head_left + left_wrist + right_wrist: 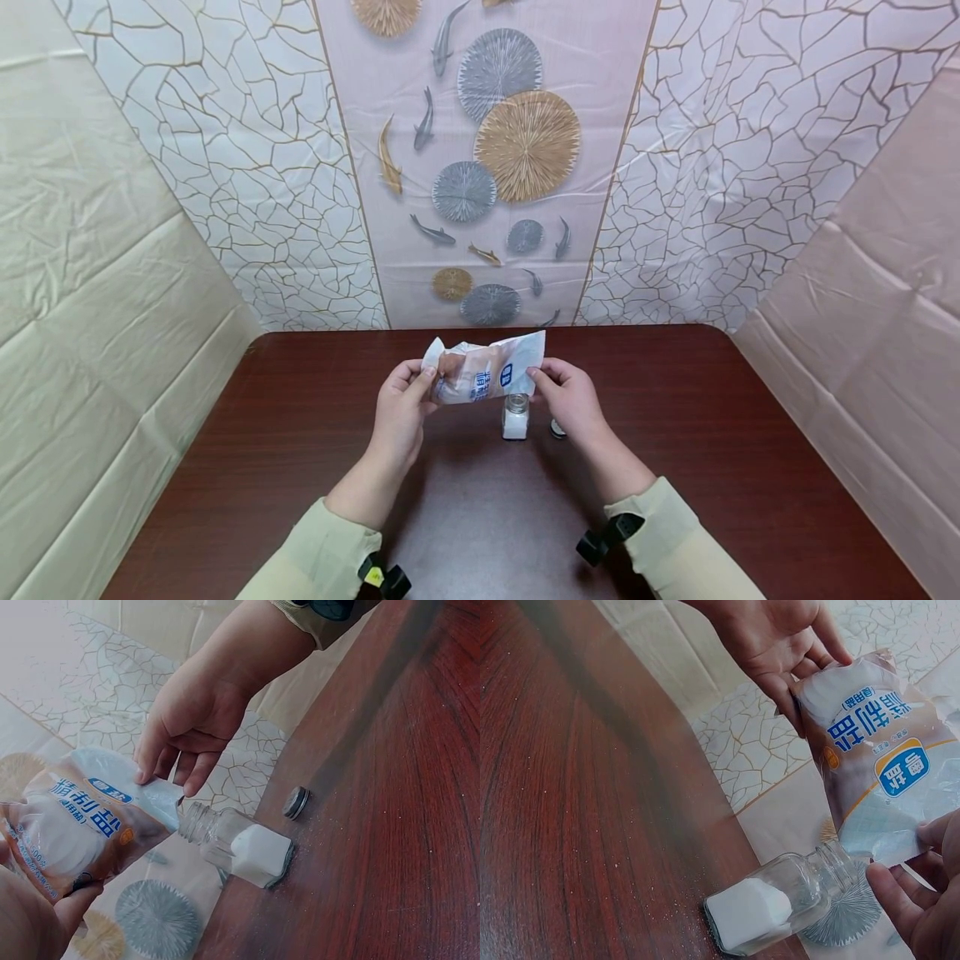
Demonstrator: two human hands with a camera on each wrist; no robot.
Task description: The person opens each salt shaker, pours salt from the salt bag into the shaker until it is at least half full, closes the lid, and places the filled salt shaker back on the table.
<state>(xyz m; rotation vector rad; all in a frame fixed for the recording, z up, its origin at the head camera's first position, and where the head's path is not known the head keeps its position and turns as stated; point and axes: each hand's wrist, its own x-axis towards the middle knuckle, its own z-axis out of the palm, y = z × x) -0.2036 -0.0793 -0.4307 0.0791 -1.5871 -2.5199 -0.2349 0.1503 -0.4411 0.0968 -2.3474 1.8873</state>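
Between both hands a plastic bag of salt, white and orange-brown with blue print, is held above the table. My left hand grips its fuller end. At the other end, my right hand pinches the bag near its corner. That corner sits right at the mouth of a small clear glass jar, which stands upright, partly filled with white salt. No falling stream of salt can be made out. A small dark-edged lid lies on the table to the right of the jar.
The dark red-brown wooden table carries scattered white grains around the jar, seen in the wrist views. A patterned cloth backdrop hangs at the far edge, with beige cloth walls on both sides.
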